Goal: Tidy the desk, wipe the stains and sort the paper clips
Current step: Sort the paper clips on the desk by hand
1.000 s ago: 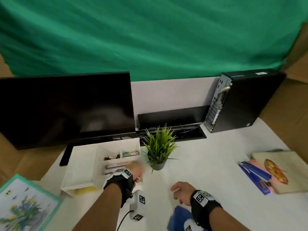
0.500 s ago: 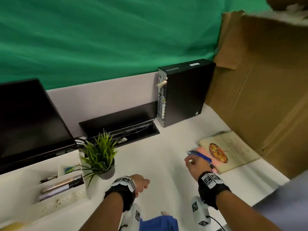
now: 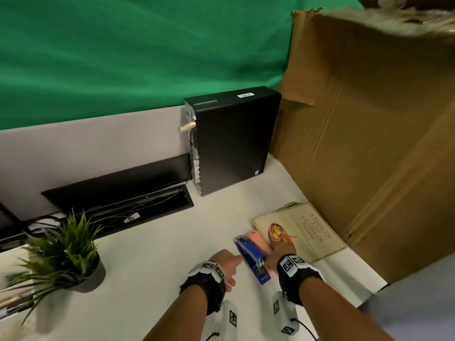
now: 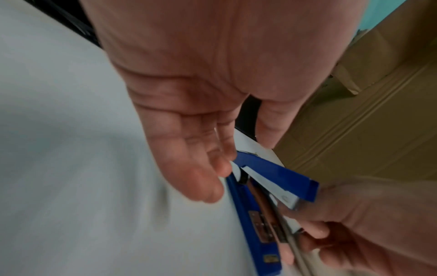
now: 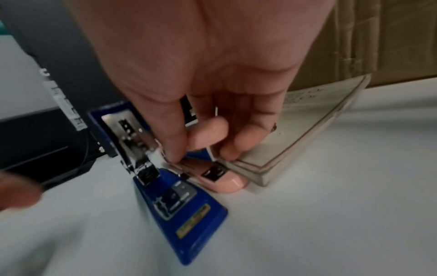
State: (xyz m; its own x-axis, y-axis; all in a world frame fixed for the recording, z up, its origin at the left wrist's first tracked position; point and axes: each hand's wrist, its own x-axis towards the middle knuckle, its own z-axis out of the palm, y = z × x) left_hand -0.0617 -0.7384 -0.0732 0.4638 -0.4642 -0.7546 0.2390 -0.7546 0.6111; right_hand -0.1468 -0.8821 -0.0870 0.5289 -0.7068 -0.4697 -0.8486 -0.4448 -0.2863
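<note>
Pinching the blue stapler [image 3: 251, 257] at lower centre of the head view, the right hand [image 3: 278, 254] curls its fingers [image 5: 175, 134] round the hinged-open top arm; the left hand [image 3: 222, 263] has relaxed fingers touching its far end. Its long axis runs from lower right to upper left on the white desk [image 3: 152, 254]. A pink stapler [image 3: 257, 239] lies just beside it, touching a spiral notebook [image 3: 312, 232]. A potted plant [image 3: 66, 257] stands at lower left, a black computer case [image 3: 234, 141] upright behind.
</note>
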